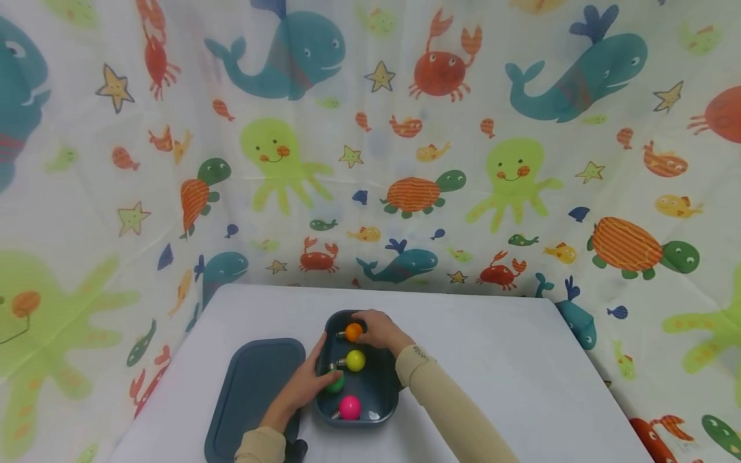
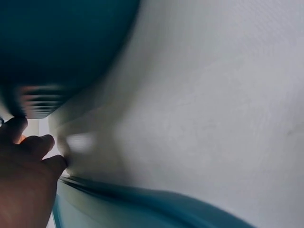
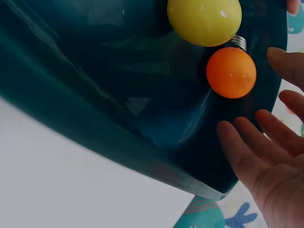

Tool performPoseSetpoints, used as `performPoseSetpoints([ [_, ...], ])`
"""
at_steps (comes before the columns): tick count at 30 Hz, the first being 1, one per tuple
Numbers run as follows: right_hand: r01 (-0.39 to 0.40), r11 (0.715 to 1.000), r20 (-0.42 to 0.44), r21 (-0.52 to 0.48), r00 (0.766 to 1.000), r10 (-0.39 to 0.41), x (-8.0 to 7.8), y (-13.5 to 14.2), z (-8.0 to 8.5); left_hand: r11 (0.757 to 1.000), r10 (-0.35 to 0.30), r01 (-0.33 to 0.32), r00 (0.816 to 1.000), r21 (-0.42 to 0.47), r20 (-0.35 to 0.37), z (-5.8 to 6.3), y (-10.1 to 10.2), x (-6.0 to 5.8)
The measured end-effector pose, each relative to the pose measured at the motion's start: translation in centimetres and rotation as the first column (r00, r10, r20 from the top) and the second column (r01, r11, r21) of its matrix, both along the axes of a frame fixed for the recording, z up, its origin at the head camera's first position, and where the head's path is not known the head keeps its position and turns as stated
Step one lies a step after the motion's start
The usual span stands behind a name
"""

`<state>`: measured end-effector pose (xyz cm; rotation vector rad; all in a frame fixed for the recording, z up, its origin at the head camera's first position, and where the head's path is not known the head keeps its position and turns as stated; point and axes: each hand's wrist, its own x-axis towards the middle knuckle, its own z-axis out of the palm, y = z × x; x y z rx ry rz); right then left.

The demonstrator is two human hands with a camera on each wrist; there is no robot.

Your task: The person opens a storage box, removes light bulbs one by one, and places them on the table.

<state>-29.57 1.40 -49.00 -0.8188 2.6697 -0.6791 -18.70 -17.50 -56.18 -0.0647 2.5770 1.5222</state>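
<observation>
A dark blue plastic container [image 1: 373, 389] holds light bulbs with metal screw bases: orange [image 1: 354, 332] at the far end, yellow [image 1: 356, 361] below it, green [image 1: 336, 384] at the left and pink [image 1: 350, 408] at the near end. My left hand [image 1: 308, 384] grips the container's left wall, thumb over the rim by the green bulb and fingers outside. At the far right corner, my right hand [image 1: 380, 329] reaches in beside the orange bulb. The right wrist view shows its fingers spread near the orange bulb [image 3: 231, 72], with a gap between them.
A flat dark blue lid [image 1: 255, 379] lies left of the container on the white table [image 1: 475, 341]. Behind the table and along its sides hangs a curtain [image 1: 370, 128] printed with sea animals.
</observation>
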Motion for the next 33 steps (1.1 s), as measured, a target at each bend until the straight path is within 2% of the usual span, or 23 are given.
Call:
performPoseSetpoints([
  [4,-0.001,1.000,0.002,0.015,1.000,0.001,-0.1,-0.1,-0.1,1.000,0.009,-0.008,1.000,-0.011,0.006,0.1,0.1,0.2],
  [19,-0.016,0.999,-0.002,0.031,1.000,0.016,0.1,-0.5,-0.1,0.998,0.039,-0.039,0.999,0.055,0.000,-0.5,0.4,0.5],
  [22,-0.015,1.000,0.010,0.026,1.000,0.015,0.1,-0.6,-0.2,0.998,0.021,-0.021,1.000,0.055,-0.006,-0.4,0.1,0.7],
  [27,-0.025,0.999,0.028,0.021,0.999,0.024,-0.1,-0.6,-0.5,0.998,-0.045,0.044,0.999,0.037,0.013,-0.2,-0.9,1.1],
  [33,-0.030,0.999,0.029,0.022,0.999,0.029,-0.5,-0.6,-0.4,0.990,-0.097,0.096,0.995,0.107,0.011,-0.2,-1.4,1.1],
])
